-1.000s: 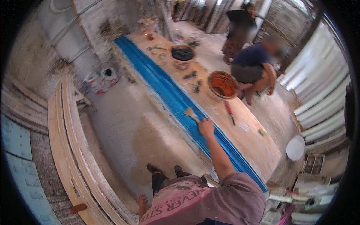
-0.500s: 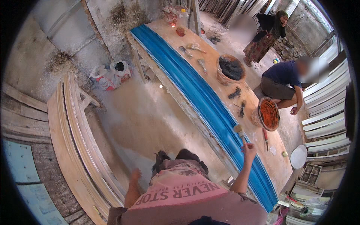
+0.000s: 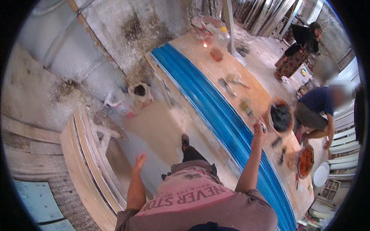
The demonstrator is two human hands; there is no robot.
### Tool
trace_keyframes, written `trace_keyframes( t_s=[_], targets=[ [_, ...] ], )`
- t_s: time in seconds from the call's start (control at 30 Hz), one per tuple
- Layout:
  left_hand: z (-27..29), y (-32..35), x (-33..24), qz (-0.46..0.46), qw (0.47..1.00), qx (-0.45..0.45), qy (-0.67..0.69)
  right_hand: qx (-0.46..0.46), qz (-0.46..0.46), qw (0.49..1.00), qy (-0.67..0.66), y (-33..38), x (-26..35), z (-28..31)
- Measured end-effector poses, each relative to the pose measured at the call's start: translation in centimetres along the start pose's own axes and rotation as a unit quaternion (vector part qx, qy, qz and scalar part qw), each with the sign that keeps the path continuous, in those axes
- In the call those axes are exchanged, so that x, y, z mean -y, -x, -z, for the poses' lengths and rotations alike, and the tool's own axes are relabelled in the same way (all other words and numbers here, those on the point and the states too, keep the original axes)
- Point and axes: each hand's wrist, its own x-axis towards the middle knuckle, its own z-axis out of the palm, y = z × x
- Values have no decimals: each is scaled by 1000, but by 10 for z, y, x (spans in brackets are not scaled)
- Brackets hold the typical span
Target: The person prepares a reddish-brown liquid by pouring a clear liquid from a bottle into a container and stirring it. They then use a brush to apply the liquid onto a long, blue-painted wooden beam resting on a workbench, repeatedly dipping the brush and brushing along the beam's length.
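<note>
My right hand (image 3: pixel 259 128) is closed round a paintbrush, reaching over the far side of a long moulded board (image 3: pixel 216 112) coated in streaky blue. Pale bristles (image 3: pixel 245 104) point away from that hand, above the bare wood of the table; whether they touch it I cannot tell. Just right of my right hand stands a bucket of dark material (image 3: pixel 281 117). My left hand (image 3: pixel 141 160) hangs over the floor to the left, fingers loosely stretched, holding nothing. The board lies lengthwise along the near edge of the wooden table (image 3: pixel 216 67).
Long pale mouldings (image 3: pixel 83 154) rest on a stand at left. On the table are a scraper-like tool (image 3: pixel 227 87), a second brush (image 3: pixel 237 80), a bucket of orange material (image 3: pixel 305 161) and a clear jug (image 3: pixel 221 38). Two people are beyond it. Open sacks (image 3: pixel 140 92) stand by the wall.
My right hand and the paintbrush have moved toward the table's far end, off the blue board's edge. My left hand has come forward, and one foot has stepped ahead. The whole view has shifted.
</note>
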Motion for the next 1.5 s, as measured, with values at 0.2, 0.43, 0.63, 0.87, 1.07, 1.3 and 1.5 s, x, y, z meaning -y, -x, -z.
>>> trace_keyframes(
  t_s=[0.2, 0.43, 0.63, 0.87, 1.07, 1.3, 1.5],
  targets=[
    [31, -18, -6, 188, 973, 16, 136, -27, 82, 963, 255, -56, -121, -143],
    [40, -83, -42, 263, 953, 41, 147, -137, 120, 965, 186, -74, -201, -289],
    [103, -254, -111, 165, 974, 125, 93, -179, 109, 935, 285, -113, -247, -448],
    [205, -482, -323, -4, 974, 20, 224, -170, 80, 953, 238, -228, -323, -673],
    [246, -523, -417, -6, 980, 0, 201, -198, 57, 968, 141, -213, -273, -683],
    [180, -542, -397, 124, 965, 221, 72, -2, -111, 936, 334, -254, -324, -747],
    [131, -556, -424, 85, 911, 372, -154, 17, 124, 930, 347, -150, -259, -723]
  ],
)
